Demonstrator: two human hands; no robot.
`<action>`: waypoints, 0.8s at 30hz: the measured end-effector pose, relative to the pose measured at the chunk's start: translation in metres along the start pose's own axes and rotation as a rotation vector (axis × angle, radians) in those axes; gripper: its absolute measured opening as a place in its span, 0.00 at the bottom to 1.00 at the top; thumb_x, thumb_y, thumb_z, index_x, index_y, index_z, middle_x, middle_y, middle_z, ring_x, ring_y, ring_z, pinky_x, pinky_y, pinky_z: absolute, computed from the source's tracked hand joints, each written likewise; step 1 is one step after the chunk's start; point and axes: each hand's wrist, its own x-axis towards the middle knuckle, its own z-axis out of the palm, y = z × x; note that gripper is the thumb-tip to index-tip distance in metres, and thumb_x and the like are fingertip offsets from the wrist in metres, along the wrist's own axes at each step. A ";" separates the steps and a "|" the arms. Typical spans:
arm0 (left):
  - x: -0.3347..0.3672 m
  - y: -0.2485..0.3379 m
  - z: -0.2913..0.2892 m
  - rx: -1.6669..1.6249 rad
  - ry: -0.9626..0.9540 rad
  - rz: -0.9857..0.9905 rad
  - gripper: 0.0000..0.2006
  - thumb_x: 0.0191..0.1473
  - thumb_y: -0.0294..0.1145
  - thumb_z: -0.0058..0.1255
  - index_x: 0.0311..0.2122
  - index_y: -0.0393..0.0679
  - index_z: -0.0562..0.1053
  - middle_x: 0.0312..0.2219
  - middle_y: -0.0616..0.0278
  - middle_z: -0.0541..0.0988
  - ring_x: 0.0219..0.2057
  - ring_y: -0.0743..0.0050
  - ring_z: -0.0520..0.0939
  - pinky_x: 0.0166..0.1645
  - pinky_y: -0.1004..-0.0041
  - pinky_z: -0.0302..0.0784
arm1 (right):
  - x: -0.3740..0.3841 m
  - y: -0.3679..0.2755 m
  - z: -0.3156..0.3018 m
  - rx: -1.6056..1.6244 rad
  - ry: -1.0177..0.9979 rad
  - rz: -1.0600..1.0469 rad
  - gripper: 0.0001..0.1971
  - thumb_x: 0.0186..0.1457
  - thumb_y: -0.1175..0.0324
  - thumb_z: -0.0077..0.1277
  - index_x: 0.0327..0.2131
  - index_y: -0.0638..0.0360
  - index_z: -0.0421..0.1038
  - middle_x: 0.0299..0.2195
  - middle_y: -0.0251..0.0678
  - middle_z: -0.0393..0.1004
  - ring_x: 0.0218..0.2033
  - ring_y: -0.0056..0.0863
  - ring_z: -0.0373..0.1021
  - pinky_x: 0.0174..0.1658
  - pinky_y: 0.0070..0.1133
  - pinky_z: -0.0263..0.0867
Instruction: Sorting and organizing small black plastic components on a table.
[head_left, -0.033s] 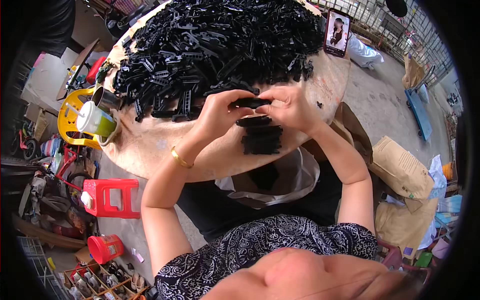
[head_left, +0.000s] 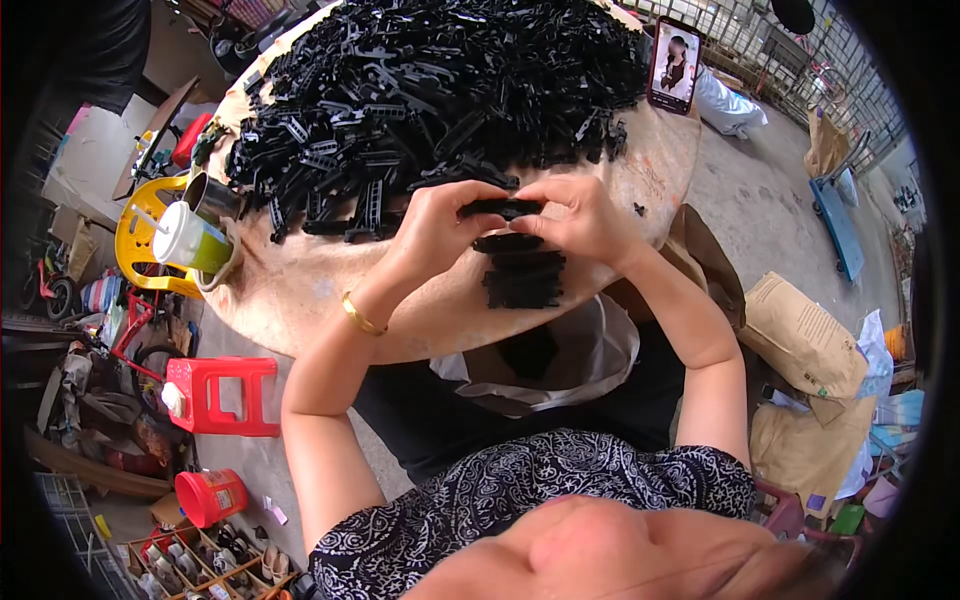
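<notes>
Between both hands, over the near part of the round table point(head_left: 270, 315), I hold a black plastic piece point(head_left: 497, 208). My left hand point(head_left: 440, 225) pinches its left end with thumb and fingers. The right end is gripped by my right hand point(head_left: 578, 215). Just below my fingers, another black piece point(head_left: 505, 243) lies on the cloth. Nearer to me is a row of similar black pieces point(head_left: 523, 280) packed side by side. Beyond my hands a large heap of black plastic pieces point(head_left: 440, 90) covers the far table. My fingers partly hide the held piece's shape.
At the table's left edge stand a lidded drink cup point(head_left: 190, 240) with a straw and a dark metal cup point(head_left: 215, 197). A phone point(head_left: 673, 65) leans at the far right. An open white-lined sack point(head_left: 590, 365) is at my lap. Left on the floor is a red stool point(head_left: 222, 397).
</notes>
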 end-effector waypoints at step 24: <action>0.022 -0.016 0.013 0.607 0.358 0.477 0.12 0.38 0.25 0.55 0.34 0.44 0.74 0.30 0.68 0.76 0.41 0.65 0.73 0.46 0.67 0.62 | 0.018 0.031 -0.020 -0.575 0.102 -0.154 0.10 0.49 0.76 0.50 0.37 0.59 0.74 0.28 0.35 0.71 0.33 0.34 0.69 0.36 0.24 0.67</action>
